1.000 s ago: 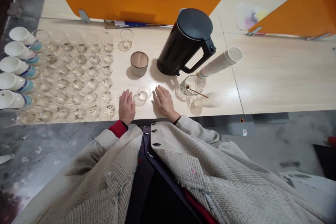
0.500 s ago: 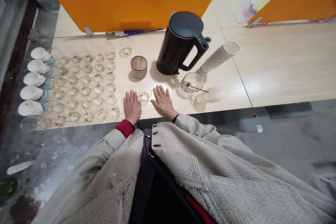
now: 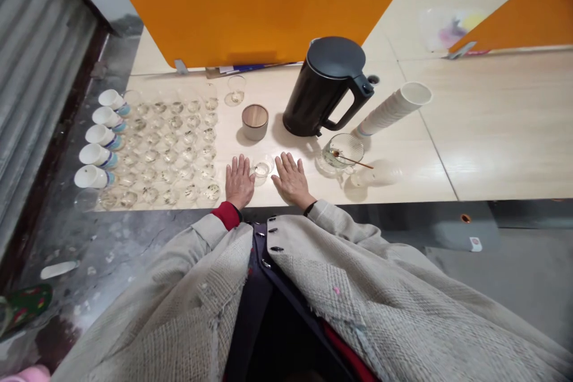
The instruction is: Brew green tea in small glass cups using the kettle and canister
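Note:
My left hand [image 3: 240, 184] lies flat on the pale table near its front edge, fingers stretched out and holding nothing. Palm down to its right rests my right hand [image 3: 292, 181], fingers spread and likewise holding nothing. Between them stands a small clear plastic cup [image 3: 261, 171], closest to the left fingers; whether they touch it I cannot tell. Beyond the hands is a round container with a wooden lid [image 3: 255, 121]. Right of my right hand sits a ribbed glass bowl [image 3: 344, 153] with a thin wooden-handled spoon [image 3: 353, 161] in it.
Rows of clear cups [image 3: 170, 142] with dark bits inside fill the left side, bordered by several white paper cups [image 3: 99, 155]. A black kettle [image 3: 324, 86] and a leaning stack of paper cups [image 3: 396, 108] stand right of centre. An orange divider [image 3: 268, 9] rises behind.
The view has shifted, so the table and everything on it appear farther right and slightly lower. Both hands stay flat in the same places on the table.

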Tool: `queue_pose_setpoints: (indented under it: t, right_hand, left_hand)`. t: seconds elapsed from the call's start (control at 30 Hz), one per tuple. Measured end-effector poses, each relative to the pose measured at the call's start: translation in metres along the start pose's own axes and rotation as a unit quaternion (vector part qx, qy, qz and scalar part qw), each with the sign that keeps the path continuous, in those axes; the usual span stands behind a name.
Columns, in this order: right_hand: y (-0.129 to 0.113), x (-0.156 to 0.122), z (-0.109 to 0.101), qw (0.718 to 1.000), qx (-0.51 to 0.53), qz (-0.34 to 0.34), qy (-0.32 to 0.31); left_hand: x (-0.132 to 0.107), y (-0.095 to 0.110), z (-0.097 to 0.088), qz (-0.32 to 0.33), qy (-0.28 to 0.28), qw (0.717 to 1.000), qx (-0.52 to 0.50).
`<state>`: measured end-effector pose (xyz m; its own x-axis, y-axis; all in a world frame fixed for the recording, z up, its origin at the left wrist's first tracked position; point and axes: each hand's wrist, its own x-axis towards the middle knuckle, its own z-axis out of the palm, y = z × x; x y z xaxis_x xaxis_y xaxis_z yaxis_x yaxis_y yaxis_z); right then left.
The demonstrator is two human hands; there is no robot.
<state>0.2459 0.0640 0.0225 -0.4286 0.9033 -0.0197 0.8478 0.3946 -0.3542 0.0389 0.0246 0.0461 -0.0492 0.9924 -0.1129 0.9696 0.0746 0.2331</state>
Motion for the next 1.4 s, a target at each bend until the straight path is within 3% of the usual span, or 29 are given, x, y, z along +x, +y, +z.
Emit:
queue_pose_setpoints:
  t: [0.37, 0.73, 1.07, 1.4]
  right_hand:
    - [-0.012, 0.007, 0.001, 0.999, 0.017, 0.028, 0.027]
    - [-0.011, 0.006, 0.001, 1.0, 0.013, -0.005, 0.004]
    - [-0.015, 0.008, -0.008, 1.0, 0.008, 0.013, -0.026]
    - [-0.012, 0.009, -0.002, 1.0, 0.002, 0.008, -0.018]
  left_hand:
    - [-0.001, -0.001, 0.0, 0.001, 0.01, 1.0, 0.002]
    - [-0.001, -0.002, -0.002, 0.002, 0.0, 1.0, 0.017]
    - [0.002, -0.003, 0.001, 0.001, 0.007, 1.0, -0.008]
    - [0.002, -0.003, 0.0, 0.001, 0.006, 1.0, -0.006]
